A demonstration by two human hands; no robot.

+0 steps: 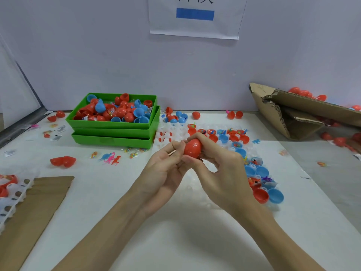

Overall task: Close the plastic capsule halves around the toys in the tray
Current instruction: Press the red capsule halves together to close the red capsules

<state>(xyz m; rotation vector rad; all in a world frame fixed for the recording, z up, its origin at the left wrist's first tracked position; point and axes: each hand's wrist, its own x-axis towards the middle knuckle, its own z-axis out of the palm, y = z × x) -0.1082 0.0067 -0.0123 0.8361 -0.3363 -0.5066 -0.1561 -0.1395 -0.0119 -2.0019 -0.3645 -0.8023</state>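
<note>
A red egg-shaped plastic capsule [192,148] is held between both hands above the table's middle. My left hand [166,165] grips its left side with thumb and fingertips. My right hand [218,165] curls around its right side and top. Behind and to the right lies a clear white tray [175,132] with red and blue capsule halves [259,195] standing open in its cups, several with small toys inside. Whether the held capsule's seam is fully closed is hidden by my fingers.
Stacked green bins [115,132] full of red and blue halves stand at back left. A torn cardboard box [293,114] lies at the right. Loose toy dinosaurs [110,158], a red open capsule [62,161], brown cardboard [39,202] and another white tray [11,192] lie at the left.
</note>
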